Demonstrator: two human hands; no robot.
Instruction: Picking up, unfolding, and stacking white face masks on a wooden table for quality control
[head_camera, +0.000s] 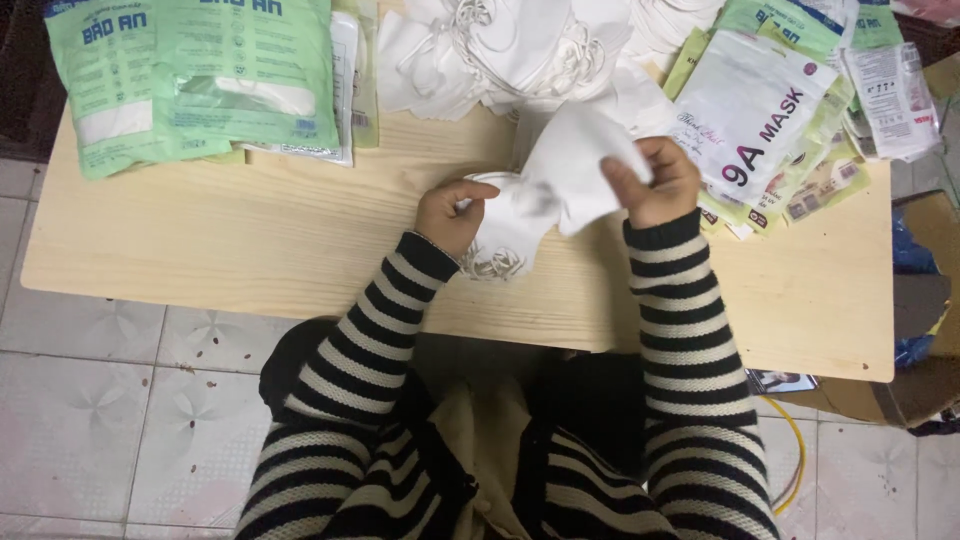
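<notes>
Both my hands hold a small stack of white face masks (560, 180) above the middle of a low pale wooden table (250, 240). My left hand (452, 212) grips the stack's left side, near the ear loops hanging at its lower edge. My right hand (655, 180) pinches the upper right corner between thumb and fingers. My sleeves are black with white stripes.
A heap of loose white masks (520, 50) lies at the table's far edge. Green printed packets (200, 70) lie at the back left. White and green mask pouches (770, 110) fan out at the back right. A cardboard box (920, 300) stands right of the table on a tiled floor (90, 400).
</notes>
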